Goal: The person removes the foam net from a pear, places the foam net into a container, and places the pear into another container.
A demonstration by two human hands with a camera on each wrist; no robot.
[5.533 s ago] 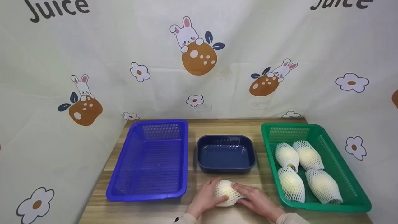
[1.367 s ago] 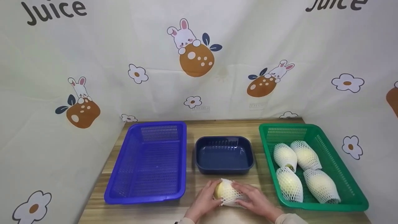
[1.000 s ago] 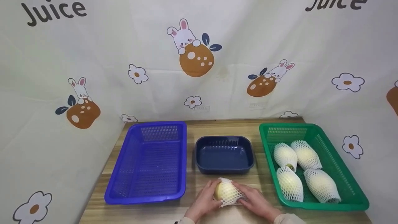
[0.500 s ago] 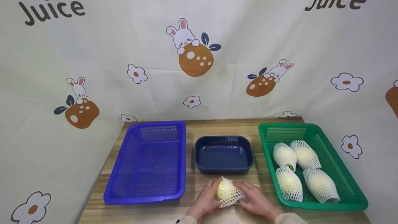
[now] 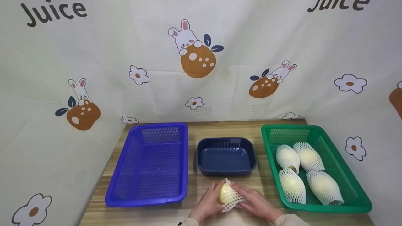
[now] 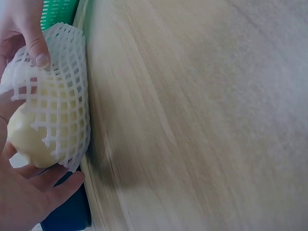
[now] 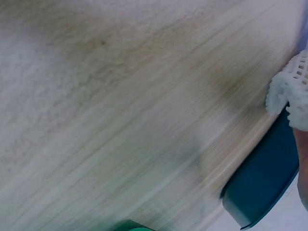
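Note:
A pale yellow fruit [image 5: 223, 193], partly covered by a white foam net sleeve [image 5: 232, 198], is between both hands at the table's near side. My left hand [image 5: 206, 202] curls round the fruit's bare left end, fingers behind and thumb in front. At the other end my right hand [image 5: 257, 203] grips the sleeve; in the left wrist view its thumb presses on the net. That view also shows the fruit's smooth end [image 6: 29, 137] sticking out of the mesh. Only the sleeve's edge [image 7: 288, 94] and a bit of hand appear in the right wrist view.
A dark blue dish [image 5: 226, 172] stands just beyond the hands. To the left is a blue plastic basket [image 5: 185, 163]. The green basket [image 5: 355, 188] on the right holds several netted fruits [image 5: 292, 185]. A printed cloth [image 5: 150, 94] hangs round the wooden table [image 5: 207, 128].
Earlier the net covered the fruit's left end; now that end is bare and the sleeve has slid rightward. Lately the fruit has tilted slightly between the hands. Baskets and dish stay put.

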